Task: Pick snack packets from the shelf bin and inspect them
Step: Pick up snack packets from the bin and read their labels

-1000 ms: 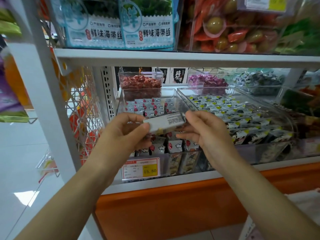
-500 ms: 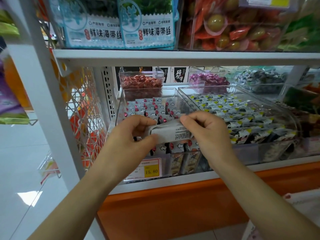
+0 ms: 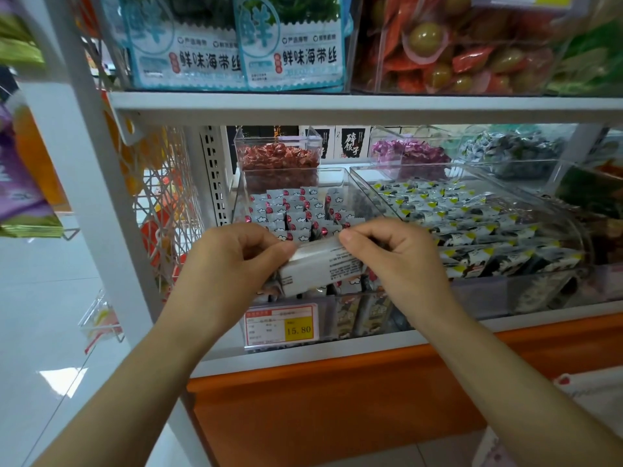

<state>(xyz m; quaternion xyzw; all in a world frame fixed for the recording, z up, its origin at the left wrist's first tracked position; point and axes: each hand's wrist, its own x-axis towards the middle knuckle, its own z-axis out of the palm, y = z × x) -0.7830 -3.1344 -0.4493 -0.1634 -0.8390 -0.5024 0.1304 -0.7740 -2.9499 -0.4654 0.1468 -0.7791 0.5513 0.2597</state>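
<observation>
We see the left hand (image 3: 232, 261) and right hand (image 3: 387, 254) pinching one long white printed snack packet (image 3: 320, 266) over the clear plastic shelf bin (image 3: 340, 178); its print looks blurred.

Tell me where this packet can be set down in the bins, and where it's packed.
Left bin: back right corner, between the cloud-print packets and its right wall, looks bare. Right bin: a bare strip along its back wall. Crowded: left bin's front, beneath the left hand and right hand pinching the packet; right bin's middle and front.
</observation>
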